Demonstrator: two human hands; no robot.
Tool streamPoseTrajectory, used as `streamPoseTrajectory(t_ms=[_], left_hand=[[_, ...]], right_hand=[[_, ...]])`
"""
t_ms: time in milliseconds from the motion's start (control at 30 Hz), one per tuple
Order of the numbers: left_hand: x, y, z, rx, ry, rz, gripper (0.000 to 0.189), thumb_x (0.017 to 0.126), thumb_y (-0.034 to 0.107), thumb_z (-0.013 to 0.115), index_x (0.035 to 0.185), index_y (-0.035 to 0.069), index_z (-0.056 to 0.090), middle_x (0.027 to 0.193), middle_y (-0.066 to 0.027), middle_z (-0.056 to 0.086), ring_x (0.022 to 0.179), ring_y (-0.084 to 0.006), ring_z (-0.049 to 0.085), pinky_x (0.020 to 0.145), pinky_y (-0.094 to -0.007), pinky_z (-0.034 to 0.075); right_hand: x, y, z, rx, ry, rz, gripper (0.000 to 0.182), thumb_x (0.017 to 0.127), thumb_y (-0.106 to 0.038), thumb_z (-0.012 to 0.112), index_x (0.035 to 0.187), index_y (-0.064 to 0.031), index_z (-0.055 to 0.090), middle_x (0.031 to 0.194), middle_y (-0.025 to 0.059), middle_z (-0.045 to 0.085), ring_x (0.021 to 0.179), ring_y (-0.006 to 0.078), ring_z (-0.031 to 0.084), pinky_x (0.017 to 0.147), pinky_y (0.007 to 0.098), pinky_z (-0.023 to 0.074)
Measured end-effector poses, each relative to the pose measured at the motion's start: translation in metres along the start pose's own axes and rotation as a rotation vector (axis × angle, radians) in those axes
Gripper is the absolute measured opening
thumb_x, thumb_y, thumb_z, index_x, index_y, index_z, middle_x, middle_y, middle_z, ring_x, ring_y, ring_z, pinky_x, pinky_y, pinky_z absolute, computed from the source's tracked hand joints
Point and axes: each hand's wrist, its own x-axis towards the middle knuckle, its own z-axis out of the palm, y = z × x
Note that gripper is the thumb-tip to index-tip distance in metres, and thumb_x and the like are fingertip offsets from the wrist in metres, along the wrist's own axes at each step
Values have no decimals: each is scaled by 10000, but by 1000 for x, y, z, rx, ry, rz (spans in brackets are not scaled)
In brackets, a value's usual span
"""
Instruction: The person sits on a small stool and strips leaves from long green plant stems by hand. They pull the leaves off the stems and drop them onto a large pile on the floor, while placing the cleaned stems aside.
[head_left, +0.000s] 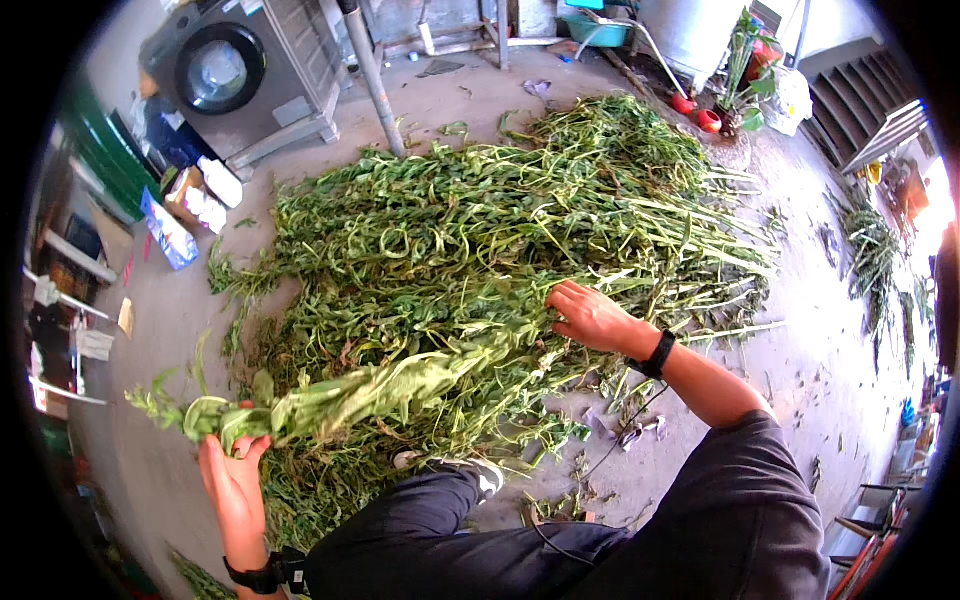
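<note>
A leafy green stalk stretches slantwise between my two hands, raised over a wide heap of cut leafy stalks on the concrete floor. My left hand grips its thin leafy tip at the lower left, thumb and fingers around the leaves. At the stalk's other end, my right hand has its fingers curled around the stem; the fingertips are partly hidden. Bare stem ends of the heap point to the right. Some leaves on the held stalk are blurred.
A metal post rises at the heap's far edge. Behind stands a front-loading washing machine. Bottles and packets sit at left. A shoe is against the heap's near edge. More cut plants lie at far right.
</note>
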Motion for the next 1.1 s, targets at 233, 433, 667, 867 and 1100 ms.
streamPoseTrajectory(t_ms=[233,433,667,867,1100], left_hand=[[-15,31,11,-123,140,24,317,1062,316,475,1263,74,515,1211,-106,585,1088,-239,535,989,-441,433],[-32,64,-13,-256,283,63,320,1045,333,521,1306,150,533,1113,17,565,1055,-123,505,963,-307,353],[-71,132,-64,-355,504,250,452,1046,316,512,1442,107,457,1297,-31,580,1190,-187,529,1074,-358,363],[-118,167,-107,-424,709,308,466,1046,314,491,1450,85,456,1407,-73,545,1283,-221,513,1123,-392,377],[-189,211,-162,-256,827,474,498,1007,290,534,1442,57,470,1494,-75,480,1340,-201,483,1128,-346,371]], right_hand=[[-34,-37,-59,39,31,56,368,797,-132,724,1092,-11,539,1053,139,578,1017,345,564,885,425,484],[-36,-81,-98,35,158,-12,364,795,-171,721,1076,-12,552,1013,139,585,969,343,572,839,429,493],[2,-155,-120,52,305,-130,357,790,-181,741,1027,-3,541,966,130,580,921,335,580,782,418,497],[23,-222,-115,152,432,-269,375,746,-144,761,1012,-16,532,926,118,557,856,321,566,718,416,494],[79,-347,-133,154,408,-528,380,775,-263,758,927,-37,492,895,98,555,863,291,577,724,402,495]])
